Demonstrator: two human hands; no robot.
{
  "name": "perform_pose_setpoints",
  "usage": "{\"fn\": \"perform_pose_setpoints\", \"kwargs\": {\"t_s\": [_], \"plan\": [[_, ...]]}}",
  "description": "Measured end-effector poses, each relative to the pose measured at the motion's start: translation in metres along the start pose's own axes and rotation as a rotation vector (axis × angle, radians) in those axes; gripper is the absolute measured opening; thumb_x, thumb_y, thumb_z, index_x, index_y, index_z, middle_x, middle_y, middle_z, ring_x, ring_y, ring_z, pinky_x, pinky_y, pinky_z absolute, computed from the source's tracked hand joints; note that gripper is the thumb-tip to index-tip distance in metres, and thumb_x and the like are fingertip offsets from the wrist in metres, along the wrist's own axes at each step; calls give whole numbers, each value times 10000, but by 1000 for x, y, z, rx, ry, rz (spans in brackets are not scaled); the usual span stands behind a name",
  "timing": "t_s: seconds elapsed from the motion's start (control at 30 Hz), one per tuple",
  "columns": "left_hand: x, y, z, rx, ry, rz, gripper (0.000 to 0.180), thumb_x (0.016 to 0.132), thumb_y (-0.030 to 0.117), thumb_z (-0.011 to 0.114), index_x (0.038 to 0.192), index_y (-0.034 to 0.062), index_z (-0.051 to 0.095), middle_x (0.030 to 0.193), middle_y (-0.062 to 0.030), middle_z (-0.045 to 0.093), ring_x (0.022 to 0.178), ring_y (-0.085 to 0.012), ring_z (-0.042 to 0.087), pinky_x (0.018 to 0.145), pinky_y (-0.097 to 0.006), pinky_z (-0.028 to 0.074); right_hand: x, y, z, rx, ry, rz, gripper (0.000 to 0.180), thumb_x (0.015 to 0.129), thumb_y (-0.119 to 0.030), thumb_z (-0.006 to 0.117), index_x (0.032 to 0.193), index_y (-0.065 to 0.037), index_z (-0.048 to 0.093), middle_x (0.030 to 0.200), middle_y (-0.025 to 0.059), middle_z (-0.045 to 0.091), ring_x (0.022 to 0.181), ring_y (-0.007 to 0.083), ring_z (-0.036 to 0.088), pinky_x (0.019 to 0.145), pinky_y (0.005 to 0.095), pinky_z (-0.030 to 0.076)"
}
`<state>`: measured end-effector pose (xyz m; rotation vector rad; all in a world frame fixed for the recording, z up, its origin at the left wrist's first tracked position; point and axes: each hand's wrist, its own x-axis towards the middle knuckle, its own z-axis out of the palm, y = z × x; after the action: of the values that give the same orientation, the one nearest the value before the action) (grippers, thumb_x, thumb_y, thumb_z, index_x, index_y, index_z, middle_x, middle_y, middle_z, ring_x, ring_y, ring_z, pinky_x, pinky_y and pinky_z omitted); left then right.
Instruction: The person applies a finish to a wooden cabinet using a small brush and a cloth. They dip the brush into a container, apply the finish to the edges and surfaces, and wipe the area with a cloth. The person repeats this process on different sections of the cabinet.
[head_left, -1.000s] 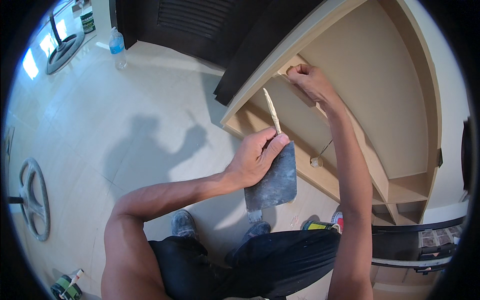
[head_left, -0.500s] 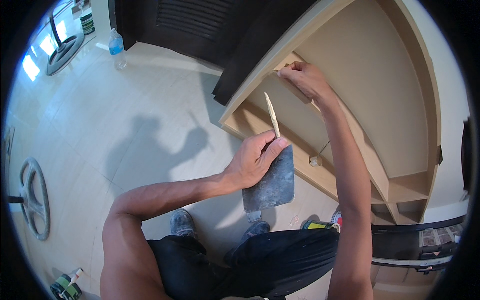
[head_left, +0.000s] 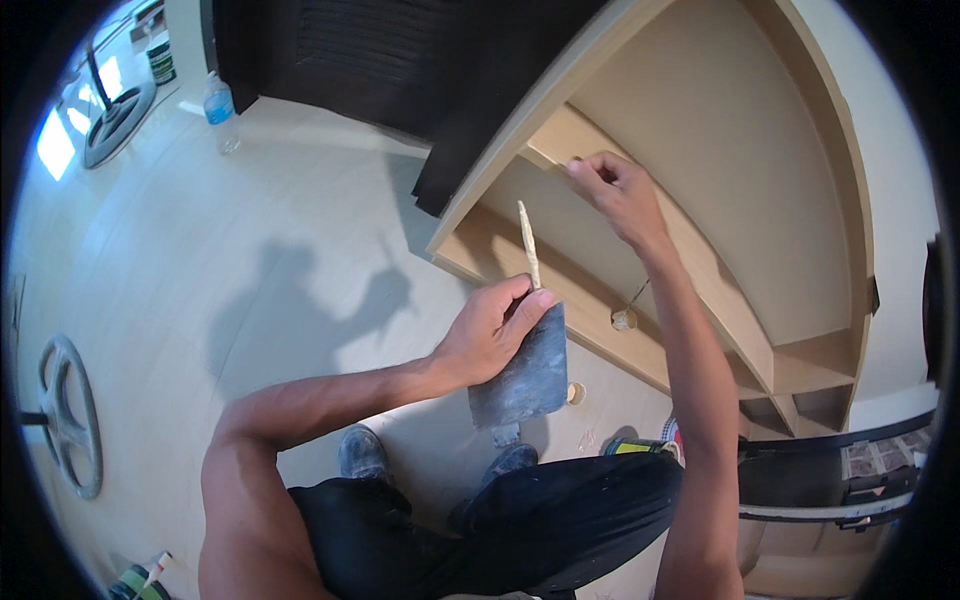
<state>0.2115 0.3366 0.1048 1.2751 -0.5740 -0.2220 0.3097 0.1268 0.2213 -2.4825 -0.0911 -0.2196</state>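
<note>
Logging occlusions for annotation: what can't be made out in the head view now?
All in the head view:
- Right hand: whether its fingers pinch anything; too small to tell.
- Cream stick: lower end, hidden by the left hand.
- Gray plate: upper left part, covered by the left hand.
- Green can, lower left: bottom, cut off by the picture's edge.
- Yellow-green can: lower part, hidden by dark trousers.

Shelf unit (head_left: 735,180): smooth matt wood look. Left of it: scuffed matt plate (head_left: 522,375), clear plastic bottle (head_left: 219,105), smooth, slightly glossy floor (head_left: 320,170), matt cloth trousers (head_left: 400,530).
</note>
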Motion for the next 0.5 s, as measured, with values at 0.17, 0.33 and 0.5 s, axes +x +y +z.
{"fn": "perform_pose_setpoints", "kwargs": {"t_s": [0.17, 0.33, 0.5], "plan": [[-2, 4, 9, 34, -77, -9, 323, 1123, 281, 506, 1104, -9, 648, 845, -6, 625, 778, -81, 537, 702, -286, 473, -3, 1, 19, 172, 93, -119, 324, 993, -321, 671, 945, -6, 732, 765, 41, 667, 728, 123, 578, 693, 315, 477], [-9, 7, 0, 73, -75, -11, 324, 1130, 274, 481, 1031, 8, 637, 814, -12, 619, 738, -75, 547, 666, -278, 477, -68, -19, 6, -152, -60, -345, 225, 975, -244, 673, 954, -23, 705, 831, 98, 638, 830, 250, 599, 773, 397, 465], [-18, -6, 0, -9, -146, -174, 319, 1127, 270, 484, 1024, 5, 629, 804, -21, 604, 749, -78, 527, 673, -281, 470, -119, -5, 0, -153, -23, -662, 236, 878, -156, 747, 1111, -122, 728, 899, 64, 607, 872, 280, 592, 762, 403, 449]]}}
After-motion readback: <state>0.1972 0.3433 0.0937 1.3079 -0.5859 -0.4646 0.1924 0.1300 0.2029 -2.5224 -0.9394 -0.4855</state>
